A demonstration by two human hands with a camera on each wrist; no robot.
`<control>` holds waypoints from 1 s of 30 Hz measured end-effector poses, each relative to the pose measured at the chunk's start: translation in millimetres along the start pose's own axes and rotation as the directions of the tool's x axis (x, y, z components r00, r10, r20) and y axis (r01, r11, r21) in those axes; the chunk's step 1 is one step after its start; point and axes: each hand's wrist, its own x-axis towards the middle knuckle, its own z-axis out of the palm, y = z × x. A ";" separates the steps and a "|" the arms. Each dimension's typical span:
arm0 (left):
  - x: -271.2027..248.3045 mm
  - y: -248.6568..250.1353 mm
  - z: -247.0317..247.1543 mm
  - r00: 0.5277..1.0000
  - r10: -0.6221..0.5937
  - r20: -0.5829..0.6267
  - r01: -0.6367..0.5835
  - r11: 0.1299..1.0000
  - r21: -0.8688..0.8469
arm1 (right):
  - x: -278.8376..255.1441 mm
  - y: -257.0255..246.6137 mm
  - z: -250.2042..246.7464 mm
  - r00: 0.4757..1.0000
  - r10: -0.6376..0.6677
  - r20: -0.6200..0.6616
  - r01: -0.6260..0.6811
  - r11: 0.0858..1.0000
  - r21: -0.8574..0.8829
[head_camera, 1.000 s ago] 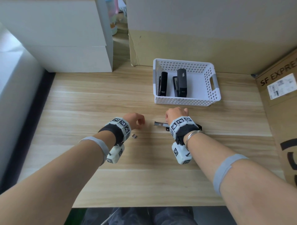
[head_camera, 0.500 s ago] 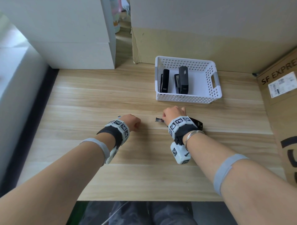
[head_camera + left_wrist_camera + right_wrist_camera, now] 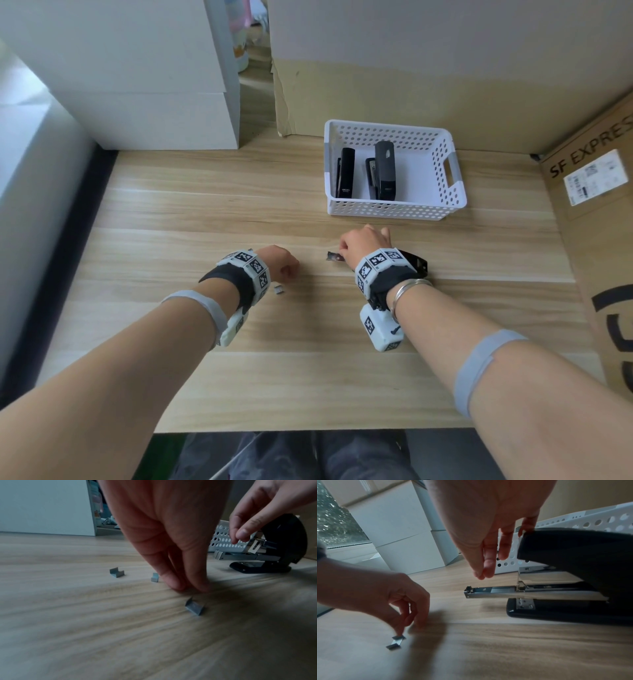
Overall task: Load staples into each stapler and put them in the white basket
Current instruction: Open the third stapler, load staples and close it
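A black stapler (image 3: 573, 550) lies open on the wooden table, lid raised and metal magazine (image 3: 496, 593) pulled out to the left. My right hand (image 3: 366, 243) hovers over it. One finger rests against the lid's front edge, and thumb and forefinger tips meet with nothing visible between them. My left hand (image 3: 281, 263) points its bunched fingertips (image 3: 185, 586) down onto the table, right behind a short staple strip (image 3: 194, 607). Whether the fingertips pinch anything is hidden. Two more staple pieces (image 3: 116, 572) lie beyond. The white basket (image 3: 448, 205) holds two black staplers (image 3: 385, 171).
White boxes (image 3: 154, 102) stand at the back left and a cardboard panel (image 3: 445, 85) behind the basket. A printed cardboard box (image 3: 599, 240) walls off the right side. The table's front edge (image 3: 308, 430) is close to my body.
My left hand has settled lower onto the loose staples; one piece, covered half a second ago, shows again beside the wrist. My right hand stays over the open stapler.
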 end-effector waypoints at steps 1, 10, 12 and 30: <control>-1.0 0.2 -0.7 0.998 0.005 0.057 -0.006 1.000 0.019 | 0.3 -0.1 0.5 1.000 0.000 0.001 0.000 1.000 0.005; -2.3 6.4 2.9 0.994 0.003 0.110 -0.020 0.988 0.155 | 1.8 -0.4 1.6 1.000 -0.007 0.015 0.007 1.000 0.001; -2.4 4.9 4.5 1.000 0.018 -0.002 -0.017 0.997 0.078 | 2.1 -0.4 1.2 1.000 -0.013 0.011 0.013 1.000 0.005; 15.4 36.0 -20.1 0.902 -0.068 -0.425 -0.216 0.784 -0.582 | 7.0 2.7 -10.3 0.992 -0.128 -0.013 0.129 0.980 0.153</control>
